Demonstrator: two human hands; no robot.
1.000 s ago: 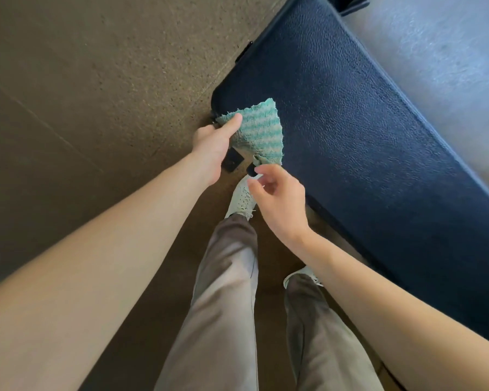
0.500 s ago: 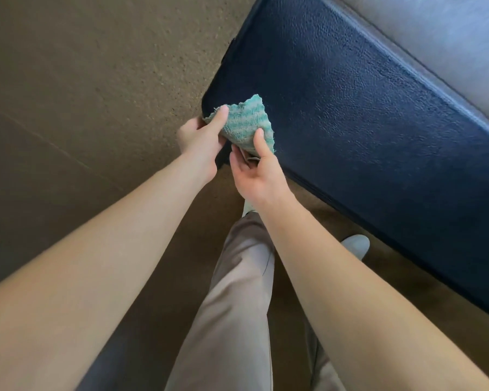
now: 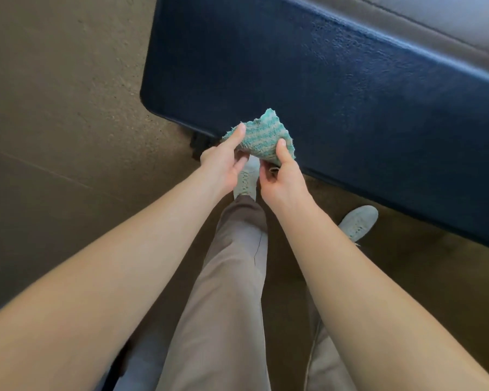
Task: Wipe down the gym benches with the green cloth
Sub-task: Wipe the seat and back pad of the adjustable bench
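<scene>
A green striped cloth (image 3: 261, 136) is bunched between both hands, just above the near edge of a dark blue padded gym bench (image 3: 336, 88). My left hand (image 3: 226, 162) pinches the cloth's left corner with the thumb on top. My right hand (image 3: 283, 176) grips its right side, thumb pressed onto the fabric. The cloth's underside and my fingertips beneath it are hidden.
The bench runs from the upper left toward the right edge, with a black leg bracket (image 3: 199, 142) under its near corner. Brown speckled floor (image 3: 62, 108) lies to the left. My legs and pale shoes (image 3: 359, 221) stand close to the bench's near side.
Both hands have lifted the cloth off the bench corner and bunched it between them. The view has shifted, so the bench's end sits further left and higher.
</scene>
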